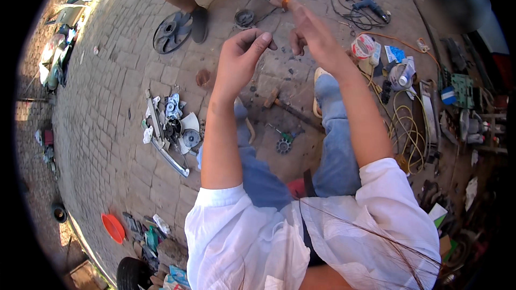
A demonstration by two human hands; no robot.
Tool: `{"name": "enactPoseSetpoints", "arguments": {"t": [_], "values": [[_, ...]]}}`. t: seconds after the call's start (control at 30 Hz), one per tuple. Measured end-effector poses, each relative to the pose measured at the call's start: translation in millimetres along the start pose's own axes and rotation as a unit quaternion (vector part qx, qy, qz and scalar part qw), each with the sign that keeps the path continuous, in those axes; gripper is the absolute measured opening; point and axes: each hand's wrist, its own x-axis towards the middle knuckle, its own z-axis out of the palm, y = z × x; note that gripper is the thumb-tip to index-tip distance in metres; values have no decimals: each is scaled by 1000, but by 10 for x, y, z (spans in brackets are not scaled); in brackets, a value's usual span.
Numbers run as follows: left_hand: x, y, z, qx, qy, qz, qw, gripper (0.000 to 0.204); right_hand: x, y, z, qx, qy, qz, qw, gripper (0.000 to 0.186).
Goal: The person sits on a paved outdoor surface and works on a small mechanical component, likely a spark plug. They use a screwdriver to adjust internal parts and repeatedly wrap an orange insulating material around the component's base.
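Both my hands are raised in front of me over the paving. My left hand [242,56] is closed, thumb pressed against the curled fingers; what it pinches, if anything, is too small to make out. My right hand [317,35] is apart from it, holding nothing visible, with fingers stretched forward and an orange band [285,2] around one finger. Below them, between my feet, lies a hammer [290,108] with a wooden handle. Nearer to me are a grey toothed round part [284,146] and a small green piece [288,136].
To the left lies a heap of dismantled metal parts [172,129]. Ahead are a black fan [172,33], another person's shoe [199,24] and a round part [244,19]. At the right are a corded power tool [371,5], a yellow cable [411,129] and clutter. An orange basin [113,229] stands lower left.
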Motion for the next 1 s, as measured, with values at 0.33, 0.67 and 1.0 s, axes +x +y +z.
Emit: {"name": "enactPoseSetpoints", "arguments": {"t": [0.33, 0.67, 1.0], "values": [[6, -28, -5, -13, -4, -19, 1000, 26, -5, 85, -1, 78, 18, -57, 995, 56], [2, -9, -19, -68, -11, -49, 996, 23, -20, -110, 32, 288, -59, 18, 956, 47], [-35, -76, -41, -33, -87, -83, 992, 22, 18, 65, 15, -342, 40, -4, 939, 34]]}}
